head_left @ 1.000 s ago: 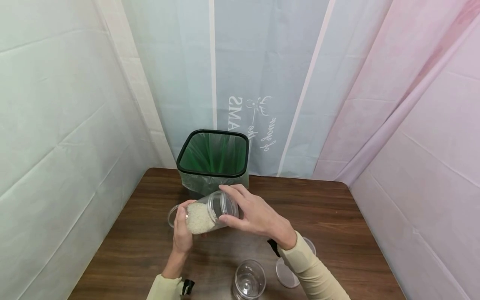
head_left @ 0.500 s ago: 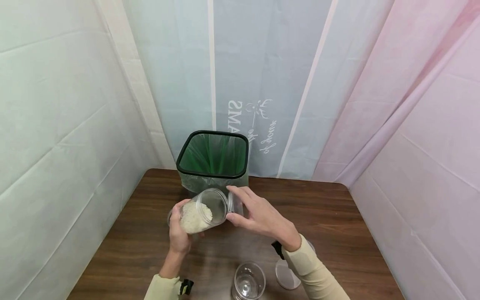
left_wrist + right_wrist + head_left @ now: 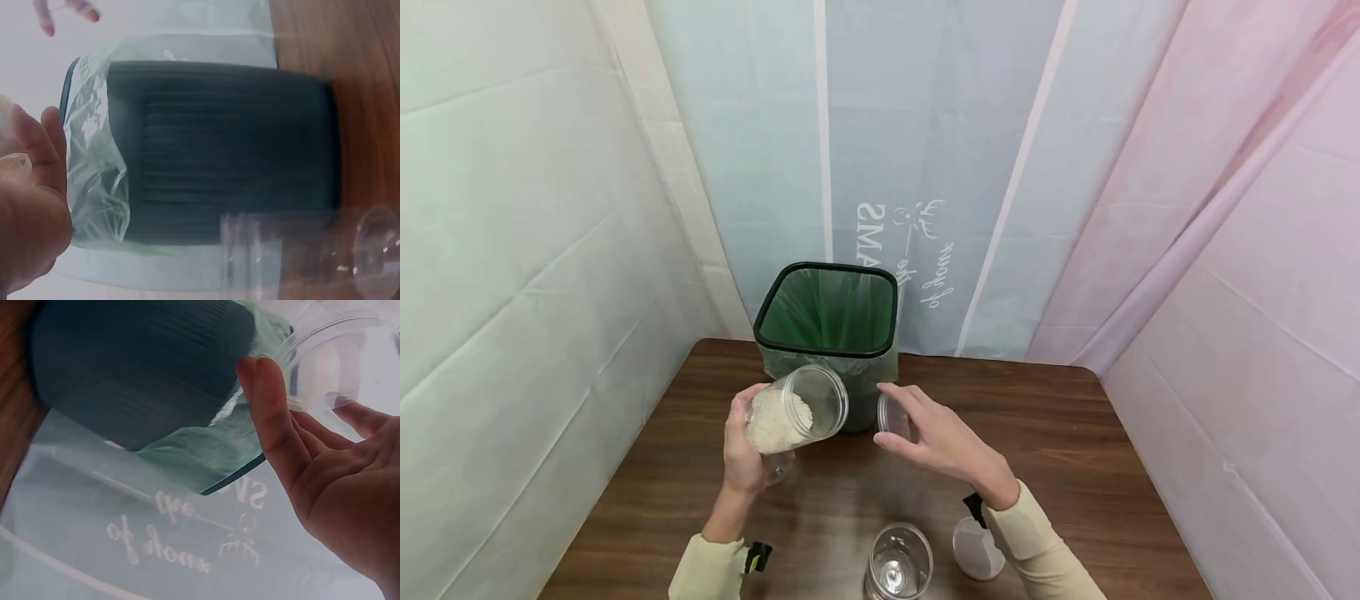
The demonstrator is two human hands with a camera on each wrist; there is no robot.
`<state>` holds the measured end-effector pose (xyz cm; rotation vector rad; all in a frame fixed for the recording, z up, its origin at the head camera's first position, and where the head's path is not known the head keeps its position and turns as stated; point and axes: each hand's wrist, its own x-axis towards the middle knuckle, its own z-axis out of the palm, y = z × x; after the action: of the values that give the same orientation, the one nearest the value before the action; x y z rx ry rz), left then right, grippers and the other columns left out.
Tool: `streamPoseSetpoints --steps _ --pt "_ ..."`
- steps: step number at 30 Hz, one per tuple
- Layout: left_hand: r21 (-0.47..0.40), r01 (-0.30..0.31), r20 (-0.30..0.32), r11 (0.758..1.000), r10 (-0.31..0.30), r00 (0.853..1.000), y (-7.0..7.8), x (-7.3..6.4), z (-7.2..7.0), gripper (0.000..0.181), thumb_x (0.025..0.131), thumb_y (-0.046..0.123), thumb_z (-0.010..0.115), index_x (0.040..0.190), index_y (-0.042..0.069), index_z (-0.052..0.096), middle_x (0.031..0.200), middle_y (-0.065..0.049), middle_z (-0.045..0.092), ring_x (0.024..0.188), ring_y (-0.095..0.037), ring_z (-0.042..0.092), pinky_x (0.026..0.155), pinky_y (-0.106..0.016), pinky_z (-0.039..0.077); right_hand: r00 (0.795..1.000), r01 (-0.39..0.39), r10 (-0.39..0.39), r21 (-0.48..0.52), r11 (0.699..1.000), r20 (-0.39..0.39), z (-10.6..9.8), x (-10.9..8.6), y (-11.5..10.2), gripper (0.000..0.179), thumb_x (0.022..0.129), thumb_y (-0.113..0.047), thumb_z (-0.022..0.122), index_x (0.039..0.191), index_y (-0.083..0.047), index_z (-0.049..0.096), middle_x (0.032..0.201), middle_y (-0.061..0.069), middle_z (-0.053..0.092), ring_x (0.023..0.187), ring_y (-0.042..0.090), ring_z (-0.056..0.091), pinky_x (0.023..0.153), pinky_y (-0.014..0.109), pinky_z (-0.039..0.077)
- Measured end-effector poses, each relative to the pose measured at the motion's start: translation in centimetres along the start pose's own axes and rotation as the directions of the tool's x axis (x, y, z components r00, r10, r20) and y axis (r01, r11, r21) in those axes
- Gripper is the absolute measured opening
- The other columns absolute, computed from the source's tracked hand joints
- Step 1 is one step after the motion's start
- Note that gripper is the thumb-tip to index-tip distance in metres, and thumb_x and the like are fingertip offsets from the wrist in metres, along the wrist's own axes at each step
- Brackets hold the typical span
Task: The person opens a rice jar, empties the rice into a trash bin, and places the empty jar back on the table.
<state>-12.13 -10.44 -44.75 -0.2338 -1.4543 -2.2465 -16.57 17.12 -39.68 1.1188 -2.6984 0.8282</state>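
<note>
My left hand [image 3: 742, 454] grips a clear jar [image 3: 826, 398] of white rice [image 3: 777, 421], tilted with its open mouth to the right. Between the thumb and fingers of my right hand [image 3: 953, 446] is a clear round lid [image 3: 893, 418], apart from the jar; in the right wrist view this lid [image 3: 331, 362] shows above the fingers. Partly hidden below my left hand stands another clear jar [image 3: 780, 471], also visible as a clear jar [image 3: 300, 250] in the left wrist view. Only part of the left hand [image 3: 37, 206] appears there.
A bin [image 3: 868, 392] with a black rim and green-tinted liner stands at the table's back, just beyond the rice jar. Nearer me are an open clear jar [image 3: 900, 562] and a clear lid [image 3: 976, 550] on the wooden table [image 3: 1060, 433]. Curtains surround the table.
The lid has come off the rice jar and moved right with my right hand. My left hand has shifted left with the jar, uncovering its mouth.
</note>
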Motion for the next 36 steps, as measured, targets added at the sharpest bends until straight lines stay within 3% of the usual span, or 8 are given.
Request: streamPoseSetpoints --steps 8,15,27,31,36 --pt "-0.008 -0.057 0.064 0.998 0.057 0.996 1.0 1.3 -0.9 0.045 0.107 0.034 0.015 0.121 0.007 0.049 0.089 0.003 0.065 0.053 -0.007 0.059 0.035 -0.027 0.046 0.996 -0.078 0.078 -0.013 0.997 0.047 1.3 -1.1 1.5 0.066 0.090 -0.066 0.054 0.147 -0.035 0.039 0.116 -0.012 0.054 0.073 0.010 0.056 0.071 0.023 0.046" --pt "-0.005 -0.069 0.041 0.998 0.069 0.997 1.7 2.5 -1.8 0.044 0.107 0.035 0.018 0.118 0.009 0.052 0.089 0.003 0.068 0.053 -0.008 0.061 0.033 -0.028 0.044 0.990 -0.117 0.120 -0.033 0.993 0.076 3.0 -2.0 2.6 0.071 0.089 -0.069 0.053 0.147 -0.031 0.041 0.128 -0.008 0.055 0.103 0.014 0.064 0.090 0.036 0.052" --pt "0.020 -0.110 0.084 0.994 0.108 0.991 3.1 3.8 -3.3 0.044 0.107 0.033 0.021 0.120 0.006 0.052 0.087 -0.001 0.065 0.052 -0.009 0.058 0.033 -0.027 0.044 0.979 -0.075 0.103 -0.164 0.984 0.174 4.4 -2.7 4.0 0.070 0.091 -0.059 0.059 0.146 -0.019 0.044 0.126 0.009 0.055 0.098 0.023 0.064 0.079 0.043 0.055" --pt "0.017 -0.117 0.070 0.993 0.116 0.991 3.5 4.2 -3.5 0.043 0.107 0.033 0.022 0.119 0.005 0.052 0.086 -0.002 0.063 0.051 -0.010 0.057 0.032 -0.026 0.043 0.976 -0.058 0.096 -0.191 0.980 0.194 5.2 -2.9 4.7 0.071 0.090 -0.059 0.061 0.146 -0.019 0.044 0.126 0.013 0.054 0.102 0.028 0.063 0.079 0.045 0.055" --pt "0.110 -0.100 0.000 0.989 0.100 0.995 4.0 5.0 -3.9 0.043 0.106 0.036 0.025 0.118 0.008 0.055 0.085 -0.001 0.062 0.053 -0.009 0.055 0.033 -0.027 0.042 0.963 -0.052 0.104 -0.207 0.977 0.249 6.4 -3.1 5.7 0.072 0.089 -0.059 0.062 0.145 -0.018 0.044 0.129 0.018 0.053 0.107 0.035 0.063 0.079 0.049 0.054"
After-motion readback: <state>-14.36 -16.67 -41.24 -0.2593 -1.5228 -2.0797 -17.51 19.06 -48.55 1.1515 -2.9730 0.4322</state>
